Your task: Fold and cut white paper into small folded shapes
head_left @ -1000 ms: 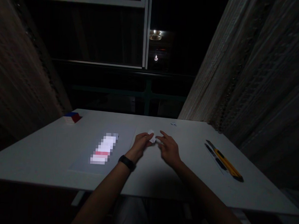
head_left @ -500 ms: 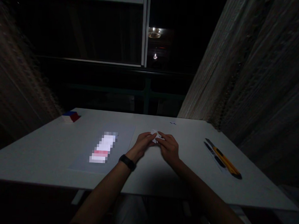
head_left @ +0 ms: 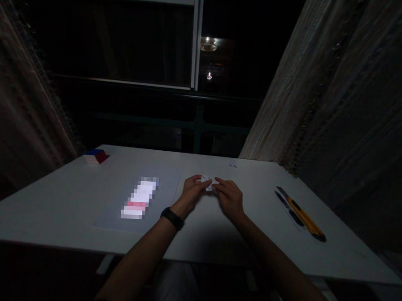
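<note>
A small white folded piece of paper (head_left: 207, 182) sits between my two hands over the middle of the white table (head_left: 67, 197). My left hand (head_left: 191, 192), with a black watch on its wrist, pinches the paper's left side with curled fingers. My right hand (head_left: 230, 198) pinches the right side of the same paper. Both hands rest low, close to the tabletop. The light is dim and the paper's shape is hard to make out.
A pale sheet (head_left: 165, 184) with a blurred-out item (head_left: 139, 203) lies left of the hands. A yellow utility knife (head_left: 303, 216) and a dark pen (head_left: 287, 209) lie at the right. A red and blue block (head_left: 95, 155) sits at the far left corner. Curtains hang on both sides.
My right hand has closed in on the paper, which my left hand alone held a second ago. Both hands now pinch it and have sunk slightly toward the table.
</note>
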A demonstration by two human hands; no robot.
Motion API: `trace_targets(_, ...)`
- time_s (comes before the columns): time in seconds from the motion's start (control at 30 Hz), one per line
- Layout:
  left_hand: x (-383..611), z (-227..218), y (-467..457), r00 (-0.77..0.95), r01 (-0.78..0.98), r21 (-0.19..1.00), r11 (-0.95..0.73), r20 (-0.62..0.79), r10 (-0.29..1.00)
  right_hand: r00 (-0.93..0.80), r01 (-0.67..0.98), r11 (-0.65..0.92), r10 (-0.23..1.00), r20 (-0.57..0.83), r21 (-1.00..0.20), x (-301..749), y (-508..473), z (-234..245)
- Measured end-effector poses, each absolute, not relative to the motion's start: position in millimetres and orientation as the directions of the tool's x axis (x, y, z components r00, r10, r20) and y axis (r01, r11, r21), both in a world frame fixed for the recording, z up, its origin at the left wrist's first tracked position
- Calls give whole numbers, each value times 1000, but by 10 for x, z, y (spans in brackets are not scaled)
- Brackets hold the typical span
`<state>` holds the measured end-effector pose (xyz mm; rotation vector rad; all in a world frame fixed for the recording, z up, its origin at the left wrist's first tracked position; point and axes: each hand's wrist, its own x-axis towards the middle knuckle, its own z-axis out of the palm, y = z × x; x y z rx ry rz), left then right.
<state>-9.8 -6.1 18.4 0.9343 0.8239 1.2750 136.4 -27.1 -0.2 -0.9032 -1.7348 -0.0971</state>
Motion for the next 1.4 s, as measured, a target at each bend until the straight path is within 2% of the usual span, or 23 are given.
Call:
trace_targets(0.13,-76,178,-57,64,-419,908,4,25,998,-64,609,680,555,829,-408,1361,-268,-21)
trace_targets(0.27,-83,172,-64,117,-420,908,-6,60,991,-32,587,678,565,825,-442,1346,-285,4)
trace_targets(0.47,-98,200,-83,134,-358,933,30,19,991,16,533,666,609,793,-523,1341,-287,26)
trace_targets(0.77,-99,173,-60,120,-347,938,-16,62,991,107,411,577,738,666,-706,1332,-264,24)
trace_targets(0.93,-93,147,-62,140,-310,949,-58,106,984,215,292,441,835,507,-849,1309,-257,39)
trace_targets(1.03,-72,165,-94,134,-288,954,-80,123,983,254,243,398,854,454,-885,1295,-247,37)
trace_targets(1.23,-64,181,-109,171,-176,971,-162,192,966,280,184,375,866,414,-909,1322,-215,0)
trace_targets(1.4,-102,152,-78,212,43,958,-284,269,940,228,200,377,880,417,-904,1389,-201,-2)
